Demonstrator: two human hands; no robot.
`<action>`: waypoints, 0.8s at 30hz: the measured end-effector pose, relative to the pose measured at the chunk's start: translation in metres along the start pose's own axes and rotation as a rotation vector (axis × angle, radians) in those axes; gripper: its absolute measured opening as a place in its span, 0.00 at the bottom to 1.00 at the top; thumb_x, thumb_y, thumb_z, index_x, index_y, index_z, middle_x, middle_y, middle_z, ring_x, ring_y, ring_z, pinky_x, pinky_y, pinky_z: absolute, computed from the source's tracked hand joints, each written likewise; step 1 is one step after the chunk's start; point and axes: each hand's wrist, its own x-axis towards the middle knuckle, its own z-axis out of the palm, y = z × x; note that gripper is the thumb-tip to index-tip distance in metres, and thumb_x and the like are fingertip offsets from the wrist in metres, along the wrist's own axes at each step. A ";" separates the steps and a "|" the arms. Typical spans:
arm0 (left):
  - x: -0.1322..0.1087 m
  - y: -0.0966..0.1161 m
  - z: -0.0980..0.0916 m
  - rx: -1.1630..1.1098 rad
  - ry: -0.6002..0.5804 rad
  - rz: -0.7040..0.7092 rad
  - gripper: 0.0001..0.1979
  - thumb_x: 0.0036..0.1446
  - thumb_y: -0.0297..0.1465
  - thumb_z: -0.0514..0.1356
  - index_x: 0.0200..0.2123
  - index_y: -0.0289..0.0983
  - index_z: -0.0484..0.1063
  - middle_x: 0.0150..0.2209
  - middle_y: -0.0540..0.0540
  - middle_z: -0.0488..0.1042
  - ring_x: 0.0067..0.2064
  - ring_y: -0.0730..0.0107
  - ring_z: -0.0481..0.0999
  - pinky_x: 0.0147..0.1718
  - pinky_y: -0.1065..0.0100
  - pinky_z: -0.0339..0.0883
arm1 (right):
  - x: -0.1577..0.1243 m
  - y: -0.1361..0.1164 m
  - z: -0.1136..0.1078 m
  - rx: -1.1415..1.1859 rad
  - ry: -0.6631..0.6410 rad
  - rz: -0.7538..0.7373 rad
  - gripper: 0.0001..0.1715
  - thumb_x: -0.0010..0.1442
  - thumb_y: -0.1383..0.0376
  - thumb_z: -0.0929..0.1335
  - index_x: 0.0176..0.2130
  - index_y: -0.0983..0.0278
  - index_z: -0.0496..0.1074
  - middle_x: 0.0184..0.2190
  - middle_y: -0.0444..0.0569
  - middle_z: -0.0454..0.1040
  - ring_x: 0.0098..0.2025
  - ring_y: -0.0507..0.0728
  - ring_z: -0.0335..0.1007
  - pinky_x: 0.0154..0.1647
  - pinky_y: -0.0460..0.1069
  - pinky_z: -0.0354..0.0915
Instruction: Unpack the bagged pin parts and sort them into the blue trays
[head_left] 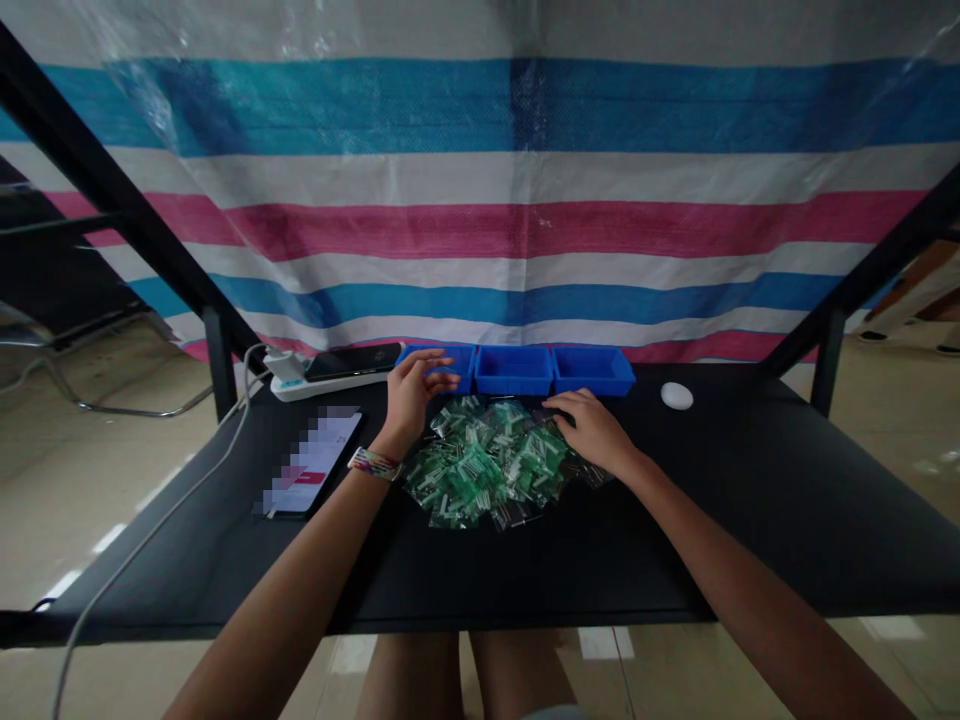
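A pile of small clear plastic packets (487, 465) lies mid-table, most with green and white pieces inside and some with dark ones. My left hand (414, 388) hovers at the pile's upper left, in front of the left blue tray (459, 362). Its fingers are slightly curled and apart, with nothing visible in them. At the pile's right edge is my right hand (592, 425), fingers stretched toward the packets and thumb apart. Whether its fingertips touch a packet is hard to see. Two more blue trays, the middle one (514, 370) and the right one (592, 371), stand behind the pile.
On the left, a phone with a lit screen (319, 460) lies near a white power strip (289, 387) bearing a dark phone (354, 361). A white cable (217, 468) runs over the left edge. A white oval object (676, 396) sits right. Striped sheeting (517, 230) hangs behind.
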 end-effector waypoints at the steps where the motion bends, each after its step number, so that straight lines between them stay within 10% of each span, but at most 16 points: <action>1: 0.000 -0.001 0.000 0.024 0.001 0.017 0.14 0.52 0.36 0.65 0.40 0.33 0.77 0.37 0.44 0.81 0.29 0.68 0.82 0.30 0.66 0.78 | 0.001 0.001 0.000 -0.011 -0.007 -0.005 0.21 0.67 0.75 0.68 0.53 0.60 0.83 0.52 0.53 0.84 0.51 0.64 0.73 0.58 0.60 0.69; 9: -0.011 -0.002 0.004 0.281 -0.055 0.209 0.08 0.57 0.35 0.63 0.34 0.36 0.76 0.25 0.51 0.74 0.24 0.73 0.74 0.27 0.71 0.68 | 0.018 0.016 -0.009 -0.047 -0.034 0.034 0.16 0.59 0.77 0.71 0.41 0.63 0.86 0.34 0.50 0.79 0.37 0.59 0.73 0.44 0.54 0.69; 24: -0.027 0.000 0.019 0.264 -0.263 0.148 0.09 0.59 0.37 0.64 0.32 0.37 0.76 0.25 0.51 0.72 0.24 0.71 0.72 0.26 0.69 0.65 | 0.023 0.003 -0.026 0.917 0.260 0.307 0.25 0.51 0.55 0.79 0.47 0.63 0.84 0.28 0.41 0.73 0.32 0.54 0.75 0.41 0.54 0.78</action>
